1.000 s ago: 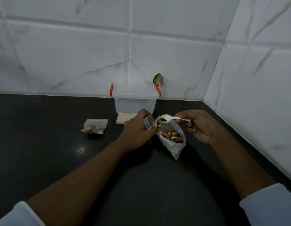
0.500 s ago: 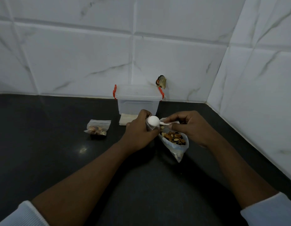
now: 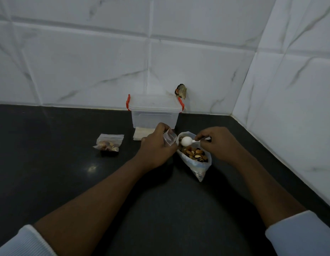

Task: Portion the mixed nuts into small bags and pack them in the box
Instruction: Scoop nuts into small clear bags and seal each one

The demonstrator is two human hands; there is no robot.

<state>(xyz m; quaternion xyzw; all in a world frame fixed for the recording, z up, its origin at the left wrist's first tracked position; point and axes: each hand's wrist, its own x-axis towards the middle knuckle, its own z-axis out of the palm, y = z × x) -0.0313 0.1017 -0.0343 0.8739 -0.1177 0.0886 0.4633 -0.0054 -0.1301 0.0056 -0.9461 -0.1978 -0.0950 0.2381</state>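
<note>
My left hand (image 3: 156,146) grips small bag (image 3: 168,138); right hand (image 3: 217,143) pinches spoon (image 3: 186,141) over nut bag (image 3: 195,157). Filled bag (image 3: 108,143) lies left; box (image 3: 155,113) behind, pale stack (image 3: 142,134) half hidden by left hand

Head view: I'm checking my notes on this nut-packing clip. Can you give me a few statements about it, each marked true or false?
1. The box has its lid on. True.
2. The left hand holds nothing. False: it grips a small bag.
3. The right hand holds a white spoon. True.
4. The filled bag lies inside the box. False: it lies on the counter, left of the box.
</note>
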